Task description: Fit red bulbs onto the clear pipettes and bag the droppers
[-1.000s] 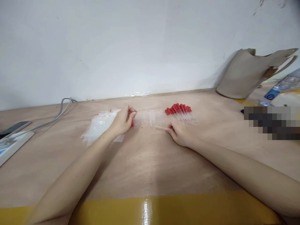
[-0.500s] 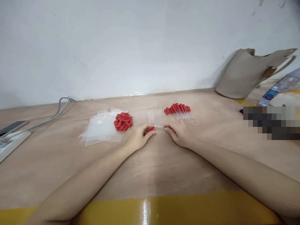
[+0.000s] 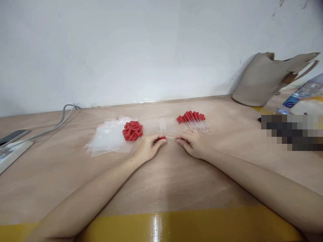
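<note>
A small red bulb [image 3: 164, 137], partly hidden, sits just below the frame's centre; from it a thin, clear tube [image 3: 170, 137], nearly level, extends toward frame right.

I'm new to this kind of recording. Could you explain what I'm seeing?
No machine here: a person's left hand and right hand, bare, filmed from a head-worn camera looking forward and down. On the table lie clear plastic bags, a heap of red caps, a row of clear tubes and, to the right, red-capped tubes. A beige bag sits at the far right. The left hand pinches a single red cap; the right hand holds a thin tube, one end at that cap.
</note>
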Demonstrator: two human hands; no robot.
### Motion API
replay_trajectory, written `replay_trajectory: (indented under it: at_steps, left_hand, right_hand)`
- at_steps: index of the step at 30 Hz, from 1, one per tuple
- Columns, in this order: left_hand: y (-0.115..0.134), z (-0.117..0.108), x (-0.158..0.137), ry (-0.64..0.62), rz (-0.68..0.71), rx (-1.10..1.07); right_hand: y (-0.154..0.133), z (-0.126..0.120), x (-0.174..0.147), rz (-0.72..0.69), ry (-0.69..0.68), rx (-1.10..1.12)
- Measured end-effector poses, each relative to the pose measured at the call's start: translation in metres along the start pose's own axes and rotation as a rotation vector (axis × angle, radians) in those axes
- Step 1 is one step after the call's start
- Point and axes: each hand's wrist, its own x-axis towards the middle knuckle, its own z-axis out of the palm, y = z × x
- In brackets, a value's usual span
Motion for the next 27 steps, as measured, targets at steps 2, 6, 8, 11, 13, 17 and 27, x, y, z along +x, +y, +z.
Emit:
replay_trajectory:
  at_steps: [2,6,8,11,13,17,27]
  left_hand:
    - [-0.002,0.0,-0.001,0.012,0.057,-0.008]
    - [0.002,-0.003,-0.002,-0.021,0.127,0.015]
    - [0.003,-0.004,-0.003,-0.063,0.161,0.029]
    - [-0.001,-0.001,-0.003,-0.115,0.216,0.032]
    - [-0.007,0.002,-0.002,-0.118,0.245,0.037]
    - [-0.013,0.007,-0.002,-0.075,0.256,0.08]
    - [-0.005,-0.001,-0.003,-0.012,0.118,0.036]
  right_hand:
    - [0.002,-0.001,0.001,0.012,-0.029,0.046]
    - [0.01,-0.003,0.002,-0.001,-0.085,0.076]
    - [0.015,-0.003,0.002,-0.02,-0.12,0.063]
    - [0.018,-0.005,0.003,-0.066,-0.143,0.013]
    - [0.018,-0.005,0.003,-0.096,-0.13,-0.063]
    - [0.012,-0.003,-0.001,-0.121,-0.074,-0.243]
    - [0.014,-0.003,0.001,-0.064,-0.088,-0.079]
